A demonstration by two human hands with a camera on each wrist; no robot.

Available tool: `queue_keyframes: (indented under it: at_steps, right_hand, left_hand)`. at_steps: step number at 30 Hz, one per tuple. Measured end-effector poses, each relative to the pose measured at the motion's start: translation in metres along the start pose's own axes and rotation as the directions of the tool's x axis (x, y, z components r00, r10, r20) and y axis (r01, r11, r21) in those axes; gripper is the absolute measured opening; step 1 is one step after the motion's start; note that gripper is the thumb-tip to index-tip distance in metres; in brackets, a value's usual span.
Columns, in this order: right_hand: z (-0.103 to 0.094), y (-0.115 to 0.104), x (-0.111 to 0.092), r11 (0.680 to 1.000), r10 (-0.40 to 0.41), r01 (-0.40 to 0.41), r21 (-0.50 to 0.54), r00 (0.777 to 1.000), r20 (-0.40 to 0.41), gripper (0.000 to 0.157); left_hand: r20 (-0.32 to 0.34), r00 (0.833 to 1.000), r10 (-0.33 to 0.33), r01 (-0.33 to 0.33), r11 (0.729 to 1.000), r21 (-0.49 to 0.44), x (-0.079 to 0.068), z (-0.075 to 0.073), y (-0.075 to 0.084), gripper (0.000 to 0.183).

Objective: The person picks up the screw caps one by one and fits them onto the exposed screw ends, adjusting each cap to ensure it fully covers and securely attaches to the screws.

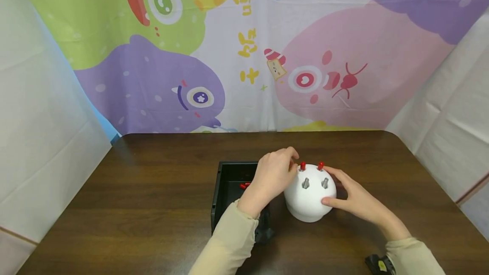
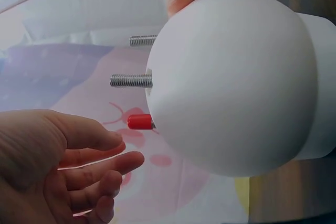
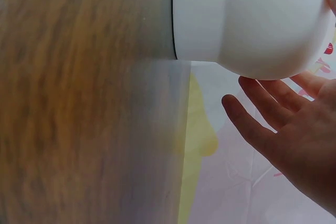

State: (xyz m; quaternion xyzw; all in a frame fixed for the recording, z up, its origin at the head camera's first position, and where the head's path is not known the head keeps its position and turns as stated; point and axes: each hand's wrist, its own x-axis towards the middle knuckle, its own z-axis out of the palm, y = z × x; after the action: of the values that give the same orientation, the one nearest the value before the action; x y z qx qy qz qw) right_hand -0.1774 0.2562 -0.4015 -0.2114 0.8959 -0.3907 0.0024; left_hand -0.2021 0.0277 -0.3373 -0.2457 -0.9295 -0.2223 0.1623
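Observation:
A white ball-shaped body (image 1: 307, 200) with a narrower base stands on the table. Two bare threaded studs (image 1: 305, 183) stick out of its top on the near side, and two red caps (image 1: 303, 166) cover the studs behind them. My left hand (image 1: 273, 177) hovers at the ball's left, near the left red cap. Its fingers are loosely bent and apart from the red cap (image 2: 140, 122) in the left wrist view, with nothing visible between them. My right hand (image 1: 353, 194) holds the ball's right side, thumb in front and fingers behind.
A black tray (image 1: 216, 198) stands left of the ball, partly hidden by my left arm; red pieces (image 1: 244, 186) lie in it. A dark strapped device (image 1: 380, 264) is at my right sleeve. Behind the brown table (image 1: 153, 207) hangs a cartoon-print curtain (image 1: 259, 109).

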Motion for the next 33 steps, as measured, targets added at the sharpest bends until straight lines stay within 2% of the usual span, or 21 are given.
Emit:
queue_keyframes:
  at_steps: [13,20,26,30,33]
  right_hand:
    - [0.001,0.001,0.0,1.0,-0.007,0.007,-0.009,1.0,-0.009,0.074]
    - [0.001,0.002,-0.001,1.0,-0.006,0.006,-0.008,1.0,-0.011,0.074]
    - [0.002,0.003,-0.001,1.0,-0.007,0.006,-0.007,1.0,-0.007,0.074]
    - [0.001,0.002,0.0,1.0,-0.004,0.004,-0.004,1.0,-0.008,0.074]
    - [0.0,0.001,0.001,1.0,-0.002,0.002,-0.006,1.0,-0.008,0.074]
  left_hand:
    - [-0.047,0.998,-0.047,0.045,0.998,-0.032,-0.011,-0.009,-0.014,0.009]
    - [-0.046,0.996,-0.074,0.072,0.997,-0.042,-0.015,-0.008,-0.023,0.009]
    - [-0.065,0.989,-0.131,0.127,0.99,-0.058,-0.02,-0.007,-0.034,0.005]
    - [-0.053,0.985,-0.167,0.163,0.984,-0.071,-0.022,-0.007,-0.042,0.006]
    - [-0.02,0.982,-0.189,0.188,0.98,-0.06,-0.023,-0.006,-0.046,0.006]
